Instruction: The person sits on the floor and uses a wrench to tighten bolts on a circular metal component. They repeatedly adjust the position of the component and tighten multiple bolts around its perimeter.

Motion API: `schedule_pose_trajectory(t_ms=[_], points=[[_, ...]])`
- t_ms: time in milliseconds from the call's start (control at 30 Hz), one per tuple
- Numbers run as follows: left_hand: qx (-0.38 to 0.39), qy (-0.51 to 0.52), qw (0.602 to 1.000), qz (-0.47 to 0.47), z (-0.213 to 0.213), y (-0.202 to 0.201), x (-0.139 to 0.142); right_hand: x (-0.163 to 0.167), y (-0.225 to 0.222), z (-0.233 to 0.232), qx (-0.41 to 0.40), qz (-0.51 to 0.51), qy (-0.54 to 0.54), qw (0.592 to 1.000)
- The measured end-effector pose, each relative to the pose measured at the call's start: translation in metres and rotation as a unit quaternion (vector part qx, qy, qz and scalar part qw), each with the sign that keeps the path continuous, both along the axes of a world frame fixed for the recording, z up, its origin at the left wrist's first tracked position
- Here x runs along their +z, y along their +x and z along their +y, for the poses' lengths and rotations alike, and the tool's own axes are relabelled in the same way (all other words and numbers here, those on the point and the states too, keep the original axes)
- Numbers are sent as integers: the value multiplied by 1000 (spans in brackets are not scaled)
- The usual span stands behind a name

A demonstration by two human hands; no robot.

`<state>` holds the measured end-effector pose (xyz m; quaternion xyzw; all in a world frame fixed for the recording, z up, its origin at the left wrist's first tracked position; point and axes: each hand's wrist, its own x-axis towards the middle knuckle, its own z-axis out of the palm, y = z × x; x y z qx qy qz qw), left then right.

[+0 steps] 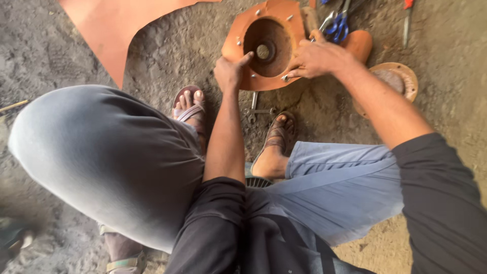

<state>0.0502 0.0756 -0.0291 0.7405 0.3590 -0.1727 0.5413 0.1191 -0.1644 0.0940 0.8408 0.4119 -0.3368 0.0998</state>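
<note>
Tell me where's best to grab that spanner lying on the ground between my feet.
Probably the bare middle of the spanner shank, coming straight down from above. It lies flat on the dirt between both sandals, and its far end sits tucked under the orange housing.

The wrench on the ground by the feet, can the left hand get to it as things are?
Probably yes. The wrench lies uncovered on the dirt just below the left hand, which rests on the orange housing; nothing blocks it.

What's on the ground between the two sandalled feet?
A metal wrench lies on the dirt between the feet, just below the orange housing, in the head view.
</note>
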Motion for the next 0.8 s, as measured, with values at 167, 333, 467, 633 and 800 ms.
schedule_pose_trajectory(t_ms=[167, 333, 467, 633, 800], points=[[51, -79, 995, -26, -2, 0, -4, 0, 13, 23, 38, 24, -78, 996], [63, -87, 994, -28, -5, 1, -6, -11, 15, 20, 118, -28, -59, 991], [36, -81, 996, -17, -2, 0, -8, -26, 8, -7, 25, -4, -1, 1000], [27, -85, 996, -19, 0, 0, -11, -51, -32, -46, -173, -33, 36, 984], [39, -79, 996, -25, -4, -3, -18, -85, -110, -31, -662, 90, 140, 731]])
